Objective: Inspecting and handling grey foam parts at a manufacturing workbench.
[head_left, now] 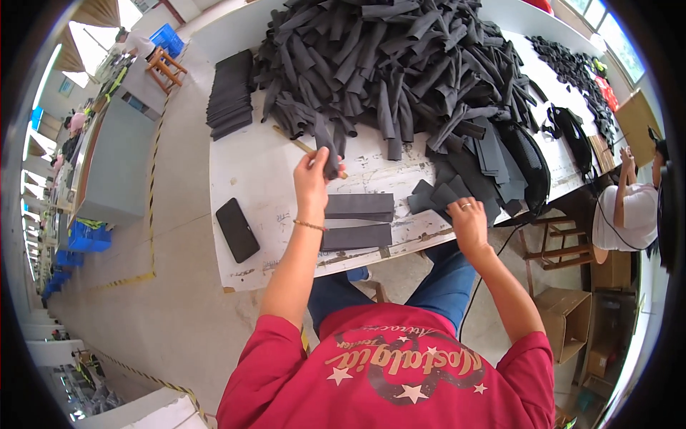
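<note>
My left hand (312, 187) is closed round a dark grey fabric sleeve (326, 146), raised over the white table (268, 168). A thin wooden stick (300, 144) passes behind that sleeve; I cannot tell whether my fingers hold it too. At the table's front edge, my right hand (469, 227) bends its fingers onto a flat black rectangular piece (446, 194), one of several spread there. Two dark fabric strips (361, 206) lie flat between my hands, one nearer the front edge.
A large heap of dark fabric sleeves (371, 64) covers the back of the table. A neat stack of strips (230, 96) stands at the left, with a black phone (238, 230) nearer me. Black mesh bags (525, 161) lie right. Another person (625, 211) sits at far right.
</note>
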The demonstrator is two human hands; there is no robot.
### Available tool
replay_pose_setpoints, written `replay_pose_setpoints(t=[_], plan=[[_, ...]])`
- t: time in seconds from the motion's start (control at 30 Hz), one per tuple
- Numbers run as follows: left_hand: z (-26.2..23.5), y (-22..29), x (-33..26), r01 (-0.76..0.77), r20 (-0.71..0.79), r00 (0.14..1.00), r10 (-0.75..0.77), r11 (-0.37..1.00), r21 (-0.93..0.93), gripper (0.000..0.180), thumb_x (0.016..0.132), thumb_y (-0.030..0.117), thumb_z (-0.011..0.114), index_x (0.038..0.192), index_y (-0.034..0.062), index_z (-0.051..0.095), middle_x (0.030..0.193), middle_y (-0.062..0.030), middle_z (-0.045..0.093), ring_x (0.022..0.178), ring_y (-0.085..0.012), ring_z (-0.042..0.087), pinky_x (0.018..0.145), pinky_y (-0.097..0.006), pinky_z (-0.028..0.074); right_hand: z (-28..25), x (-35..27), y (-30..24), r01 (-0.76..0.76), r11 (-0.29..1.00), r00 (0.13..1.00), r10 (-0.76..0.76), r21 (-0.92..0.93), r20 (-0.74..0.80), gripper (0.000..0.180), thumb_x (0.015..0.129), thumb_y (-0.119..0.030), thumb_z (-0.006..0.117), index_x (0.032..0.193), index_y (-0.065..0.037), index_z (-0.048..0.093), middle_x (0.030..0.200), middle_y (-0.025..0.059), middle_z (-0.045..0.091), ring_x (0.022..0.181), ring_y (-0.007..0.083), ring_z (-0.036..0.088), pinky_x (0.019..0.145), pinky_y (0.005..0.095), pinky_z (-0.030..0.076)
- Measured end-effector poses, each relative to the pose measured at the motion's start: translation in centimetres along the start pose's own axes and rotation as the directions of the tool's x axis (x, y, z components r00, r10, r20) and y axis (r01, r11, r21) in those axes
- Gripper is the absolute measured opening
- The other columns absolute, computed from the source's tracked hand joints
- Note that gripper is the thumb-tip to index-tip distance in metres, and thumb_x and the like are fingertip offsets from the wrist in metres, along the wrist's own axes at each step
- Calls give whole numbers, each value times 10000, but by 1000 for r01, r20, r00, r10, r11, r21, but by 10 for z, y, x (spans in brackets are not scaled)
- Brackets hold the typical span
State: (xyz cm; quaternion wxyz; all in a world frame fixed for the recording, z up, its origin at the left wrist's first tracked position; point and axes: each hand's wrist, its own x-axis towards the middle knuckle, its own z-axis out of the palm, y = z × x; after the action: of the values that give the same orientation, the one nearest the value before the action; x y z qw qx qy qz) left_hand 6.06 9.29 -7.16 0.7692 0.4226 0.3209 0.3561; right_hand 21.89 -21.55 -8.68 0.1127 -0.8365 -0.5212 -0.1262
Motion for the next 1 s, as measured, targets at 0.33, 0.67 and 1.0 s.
replay_pose_setpoints(t=[0.33, 0.67, 1.0], plan=[[11, -1, -51, 231, 168, 969, -179, 900, -369, 243, 976, 27, 417, 1185, -71, 490, 1240, -212, 569, 1136, -372, 583, 962, -470, 530, -72, 37, -100, -247, 607, 962, 245, 755, 119, 385, 834, -190, 730, 1062, -21, 470, 885, 153, 558, 789, 253, 559, 727, 360, 461], [23, 7, -69, 308, 264, 943, -202, 830, -465, 208, 935, 54, 543, 1133, -7, 520, 1078, -191, 600, 1043, -385, 621, 893, -491, 559, -63, 44, -113, 113, 855, 987, -37, 507, -156, 446, 778, -93, 717, 1189, -46, 550, 995, 83, 606, 894, 278, 548, 778, 387, 405], [28, 9, -70, 277, 142, 960, -241, 885, -374, 261, 904, 95, 645, 1132, 3, 558, 1091, -159, 626, 988, -347, 653, 824, -436, 584, -70, 46, -109, 183, 859, 960, -52, 478, -274, 339, 721, -57, 736, 1051, -110, 675, 964, 31, 573, 869, 232, 564, 756, 371, 403]])
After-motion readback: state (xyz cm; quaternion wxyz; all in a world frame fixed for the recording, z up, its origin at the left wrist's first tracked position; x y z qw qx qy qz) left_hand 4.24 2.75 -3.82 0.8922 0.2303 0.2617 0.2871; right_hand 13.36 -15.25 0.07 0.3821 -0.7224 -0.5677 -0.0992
